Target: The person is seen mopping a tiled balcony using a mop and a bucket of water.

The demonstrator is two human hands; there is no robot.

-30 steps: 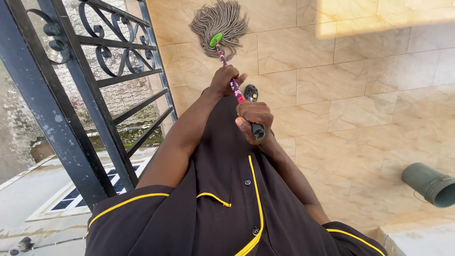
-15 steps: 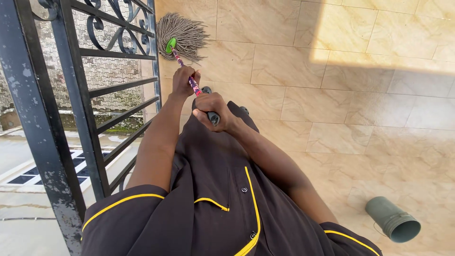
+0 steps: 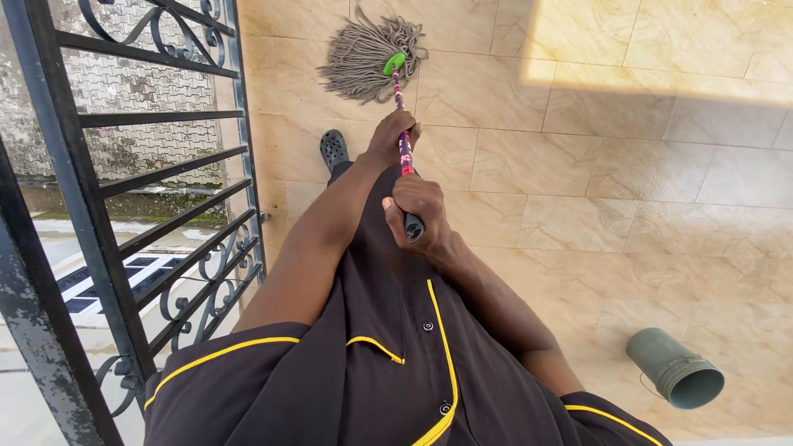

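Left edge: a black iron railing (image 3: pixel 107 206) runs along the left side of the tiled floor (image 3: pixel 628 165), with scrollwork near its top and foot; beyond it lie paving and a lower roof.
Open room: beige tiles spread clear to the right and ahead of the mop, with a sunlit band across the top right.
Far corner: a grey-green bucket (image 3: pixel 673 369) lies on its side at the lower right, mouth toward the camera, well apart from the hands.
Mop: the mop (image 3: pixel 400 107) has its grey string head (image 3: pixel 363 54) fanned on the floor near the railing, joined by a green collar to a patterned handle that slants back toward the person.
Left grip: the left hand (image 3: pixel 391 135) is closed round the handle partway down, arm stretched forward and nearly straight.
Right grip: the right hand (image 3: pixel 417 211) is wrapped round the black top end of the handle, just behind the left, elbow bent.
Foot: a black perforated clog (image 3: pixel 334 149) stands on the tiles just left of the left wrist, between railing and handle.
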